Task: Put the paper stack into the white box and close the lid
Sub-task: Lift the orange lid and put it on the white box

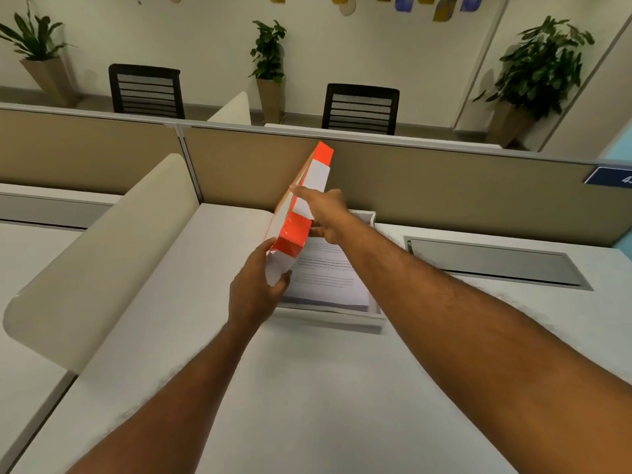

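White box on desk, far centre, near partition. Paper stack lies flat inside box, printed side up. Lid, orange-and-white, tilted steeply on edge over box's left side, not closed. Left hand grips lid's near lower corner, fingers curled round it. Right hand clasps lid mid-edge from right; thumb apparently behind lid, partly hidden.
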